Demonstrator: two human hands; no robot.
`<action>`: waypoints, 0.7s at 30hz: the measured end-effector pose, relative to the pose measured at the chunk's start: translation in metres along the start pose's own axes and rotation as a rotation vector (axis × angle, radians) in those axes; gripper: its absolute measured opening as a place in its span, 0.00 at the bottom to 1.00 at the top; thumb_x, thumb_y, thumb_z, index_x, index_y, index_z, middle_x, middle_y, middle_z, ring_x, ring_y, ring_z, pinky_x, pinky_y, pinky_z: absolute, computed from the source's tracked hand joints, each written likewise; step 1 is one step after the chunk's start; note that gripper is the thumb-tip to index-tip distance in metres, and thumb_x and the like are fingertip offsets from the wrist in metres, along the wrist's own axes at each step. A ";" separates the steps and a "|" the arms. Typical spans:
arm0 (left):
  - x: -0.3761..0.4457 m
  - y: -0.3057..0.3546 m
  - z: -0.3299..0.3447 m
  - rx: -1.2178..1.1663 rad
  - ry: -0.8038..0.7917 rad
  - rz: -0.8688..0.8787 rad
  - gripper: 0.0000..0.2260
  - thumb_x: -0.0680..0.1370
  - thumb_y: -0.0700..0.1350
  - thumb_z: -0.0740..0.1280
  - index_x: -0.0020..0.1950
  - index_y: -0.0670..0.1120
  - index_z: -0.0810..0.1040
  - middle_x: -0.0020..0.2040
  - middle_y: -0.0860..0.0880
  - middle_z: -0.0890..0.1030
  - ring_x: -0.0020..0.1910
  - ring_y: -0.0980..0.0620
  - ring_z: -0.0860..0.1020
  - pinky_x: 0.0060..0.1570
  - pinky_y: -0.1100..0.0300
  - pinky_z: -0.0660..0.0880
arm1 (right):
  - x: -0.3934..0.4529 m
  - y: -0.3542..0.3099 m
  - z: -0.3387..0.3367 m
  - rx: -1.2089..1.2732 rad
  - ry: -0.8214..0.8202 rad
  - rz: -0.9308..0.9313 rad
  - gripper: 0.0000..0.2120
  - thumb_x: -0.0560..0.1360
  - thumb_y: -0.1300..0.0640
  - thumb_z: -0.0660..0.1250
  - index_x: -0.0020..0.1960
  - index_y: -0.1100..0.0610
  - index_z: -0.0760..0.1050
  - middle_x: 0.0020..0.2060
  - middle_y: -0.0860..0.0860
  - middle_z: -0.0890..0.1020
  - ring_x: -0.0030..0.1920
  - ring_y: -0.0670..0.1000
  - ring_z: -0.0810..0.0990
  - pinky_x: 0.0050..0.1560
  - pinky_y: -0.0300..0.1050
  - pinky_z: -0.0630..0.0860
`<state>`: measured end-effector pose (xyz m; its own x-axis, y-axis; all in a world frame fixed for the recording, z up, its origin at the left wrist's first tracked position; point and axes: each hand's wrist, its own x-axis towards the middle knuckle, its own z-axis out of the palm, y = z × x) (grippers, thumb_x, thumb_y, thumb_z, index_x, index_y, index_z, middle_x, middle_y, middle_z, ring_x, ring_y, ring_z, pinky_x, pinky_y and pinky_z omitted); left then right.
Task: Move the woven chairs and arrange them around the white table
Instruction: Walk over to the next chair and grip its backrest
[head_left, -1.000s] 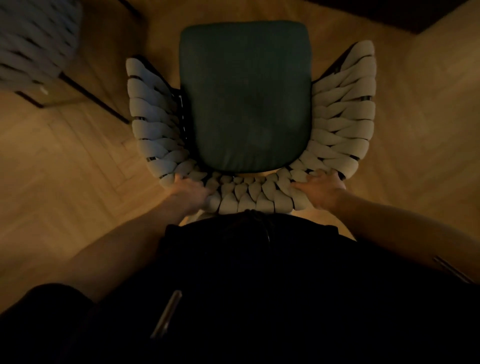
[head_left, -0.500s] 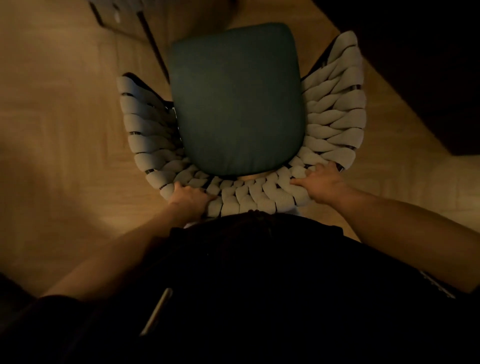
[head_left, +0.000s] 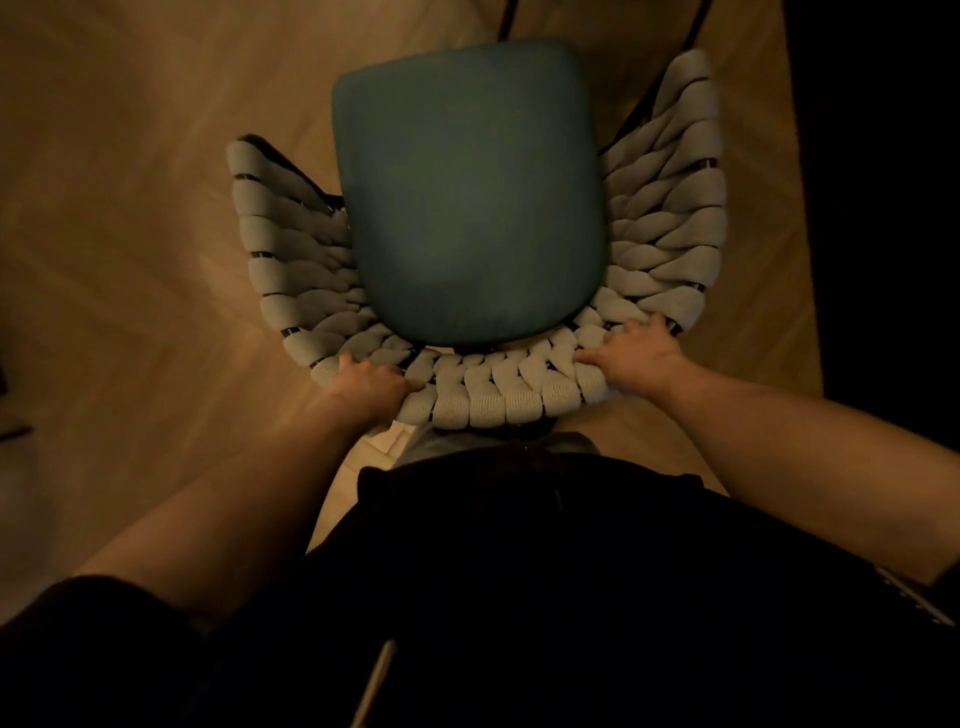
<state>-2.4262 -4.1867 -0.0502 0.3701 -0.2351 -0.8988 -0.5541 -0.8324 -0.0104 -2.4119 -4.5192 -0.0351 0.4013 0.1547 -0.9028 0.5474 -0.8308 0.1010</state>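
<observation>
Two hands (head_left: 371, 387) (head_left: 636, 356) gripping chunky-woven chair (head_left: 498, 395), curved backrest

The person wears a black short-sleeved top (head_left: 519, 571) (forearms bare below the sleeves). A thin pale strip (head_left: 376, 680) runs down its front, and grey fabric (head_left: 441, 447) shows below its hem.

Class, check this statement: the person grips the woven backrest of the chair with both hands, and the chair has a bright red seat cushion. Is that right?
Not quite. The head view shows the seat cushion is dark teal-green, not red. The rest holds: the left hand and right hand both grip the pale woven backrest of the chair.
</observation>
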 end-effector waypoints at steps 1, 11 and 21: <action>0.000 -0.001 0.003 -0.027 0.001 -0.015 0.28 0.81 0.48 0.64 0.78 0.65 0.60 0.71 0.53 0.75 0.68 0.45 0.74 0.68 0.37 0.65 | 0.006 0.003 -0.008 -0.032 0.008 -0.020 0.25 0.84 0.51 0.56 0.78 0.36 0.56 0.71 0.53 0.73 0.70 0.61 0.68 0.64 0.61 0.66; -0.007 0.001 0.010 -0.275 -0.035 -0.175 0.28 0.82 0.48 0.62 0.80 0.64 0.58 0.74 0.51 0.71 0.70 0.43 0.72 0.69 0.38 0.61 | 0.043 0.023 -0.085 -0.287 0.026 -0.167 0.25 0.84 0.52 0.54 0.78 0.35 0.55 0.74 0.54 0.69 0.71 0.62 0.66 0.65 0.63 0.66; -0.005 0.043 -0.004 -0.548 -0.014 -0.299 0.30 0.81 0.45 0.64 0.80 0.62 0.58 0.71 0.51 0.74 0.69 0.41 0.73 0.69 0.40 0.62 | 0.072 0.062 -0.143 -0.580 0.055 -0.280 0.27 0.84 0.50 0.55 0.80 0.35 0.52 0.76 0.53 0.66 0.73 0.62 0.65 0.67 0.64 0.66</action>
<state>-2.4491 -4.2231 -0.0450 0.4383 0.0508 -0.8974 0.0360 -0.9986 -0.0389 -2.2440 -4.4827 -0.0337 0.2140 0.3635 -0.9067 0.9386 -0.3336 0.0878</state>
